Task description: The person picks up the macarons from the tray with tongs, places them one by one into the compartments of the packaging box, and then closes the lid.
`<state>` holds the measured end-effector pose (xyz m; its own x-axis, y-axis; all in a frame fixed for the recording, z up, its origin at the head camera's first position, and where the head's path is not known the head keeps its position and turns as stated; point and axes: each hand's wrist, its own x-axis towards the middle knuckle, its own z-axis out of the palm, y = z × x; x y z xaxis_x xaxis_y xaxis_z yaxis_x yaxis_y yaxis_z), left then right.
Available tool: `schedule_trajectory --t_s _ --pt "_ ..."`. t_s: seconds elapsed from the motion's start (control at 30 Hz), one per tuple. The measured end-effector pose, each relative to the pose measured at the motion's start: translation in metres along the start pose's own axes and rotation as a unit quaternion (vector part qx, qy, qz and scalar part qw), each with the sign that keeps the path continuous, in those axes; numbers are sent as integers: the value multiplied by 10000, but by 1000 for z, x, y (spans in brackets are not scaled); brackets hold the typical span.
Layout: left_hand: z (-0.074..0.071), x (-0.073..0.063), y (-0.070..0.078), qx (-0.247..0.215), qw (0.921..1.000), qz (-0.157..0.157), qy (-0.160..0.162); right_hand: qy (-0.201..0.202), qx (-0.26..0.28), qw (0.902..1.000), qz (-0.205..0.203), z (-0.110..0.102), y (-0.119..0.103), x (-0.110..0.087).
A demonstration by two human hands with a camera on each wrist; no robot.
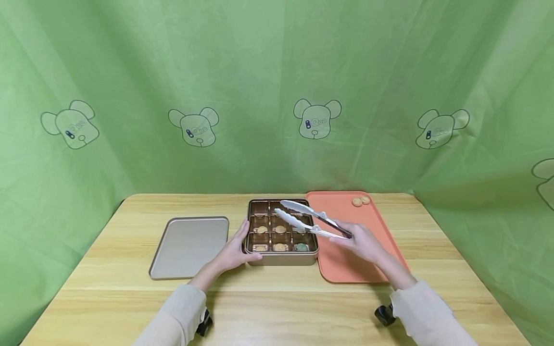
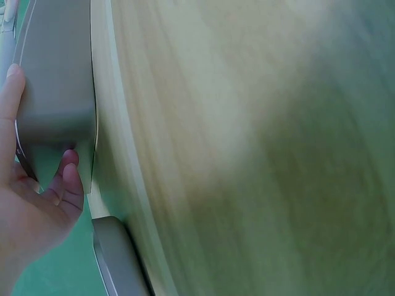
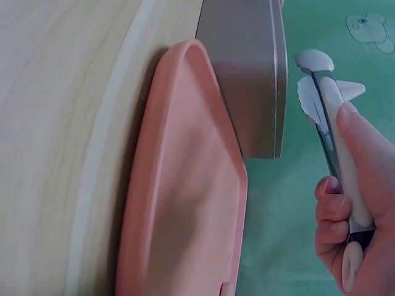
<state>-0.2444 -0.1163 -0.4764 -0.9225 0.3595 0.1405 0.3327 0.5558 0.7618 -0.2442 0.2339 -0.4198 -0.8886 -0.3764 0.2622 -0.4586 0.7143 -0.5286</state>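
A square metal tin [image 1: 283, 259] with a brown divided insert stands at mid-table. Round cookies [image 1: 280, 247] lie in its middle and front rows, and the front right compartment holds a green piece [image 1: 301, 247]. My left hand [image 1: 233, 252] grips the tin's front left corner, thumb on the front wall and fingers along the left side. In my right hand [image 1: 361, 242] are metal tongs [image 3: 336, 123] with pale tips, held over the tin. The tips are spread apart with nothing visible between them, and the tongs partly hide the right-hand compartments.
Right of the tin lies a coral tray [image 1: 346, 269] with two cookies [image 1: 357, 202] near its far right corner. A flat metal lid [image 1: 190, 245] rests on the wooden table [image 1: 259, 307] to the left. Behind hangs a green curtain [image 1: 259, 163].
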Motion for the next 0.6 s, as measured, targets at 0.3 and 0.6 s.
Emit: schedule_trajectory --t_s 0.3,0.6 --pt "0 -1 0 -39 10000 -6 -73 623 -74 9961 623 -11 21 -12" --pt "-1 -1 0 -72 10000 34 -48 698 -321 9852 1531 -21 40 -20"
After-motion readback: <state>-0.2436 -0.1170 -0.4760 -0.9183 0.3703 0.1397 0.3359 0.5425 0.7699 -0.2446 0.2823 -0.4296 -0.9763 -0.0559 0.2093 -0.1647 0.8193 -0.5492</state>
